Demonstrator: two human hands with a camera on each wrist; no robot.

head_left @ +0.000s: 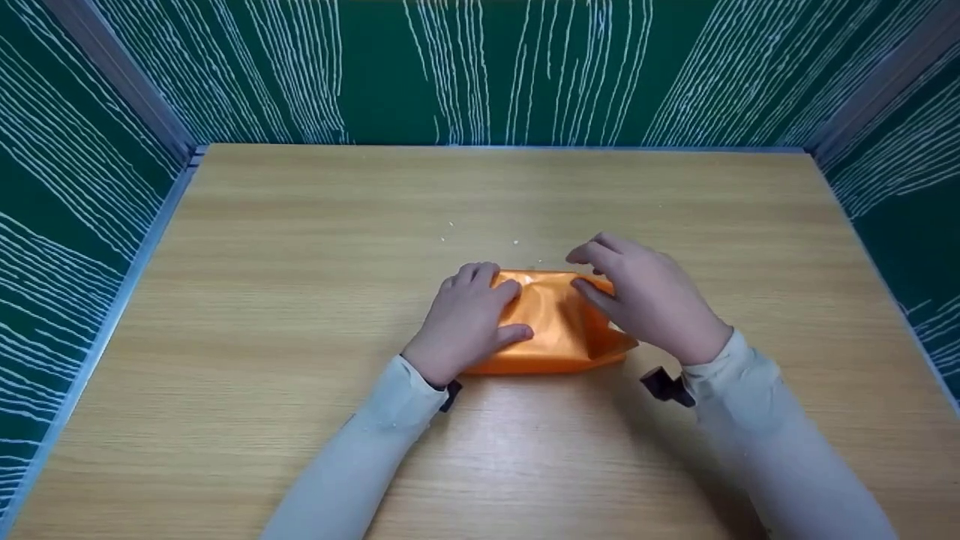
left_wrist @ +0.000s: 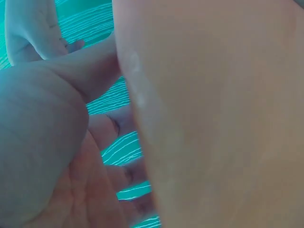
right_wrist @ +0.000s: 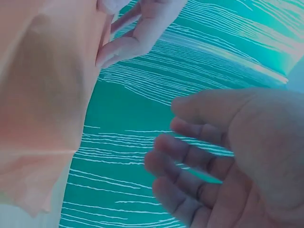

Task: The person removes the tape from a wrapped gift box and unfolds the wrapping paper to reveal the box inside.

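An orange wrapped package (head_left: 551, 319), shiny and creased, lies lengthwise on the wooden table (head_left: 300, 300). Its right end has a loose, pointed fold; what is inside is hidden. My left hand (head_left: 469, 319) rests over the left end, thumb and index finger on the top face and the other fingers near the far edge. In the left wrist view the package (left_wrist: 223, 114) hides those fingertips. My right hand (head_left: 652, 292) hovers at the right end, fingers loosely bent. The right wrist view shows that hand (right_wrist: 213, 161) apart from the wrapping (right_wrist: 42, 95), holding nothing.
A few tiny white scraps (head_left: 515, 242) are scattered beyond the package. Green walls (head_left: 375, 75) with white wavy lines border the table at the back and both sides. A dark wrist device (head_left: 667, 386) hangs under the right sleeve.
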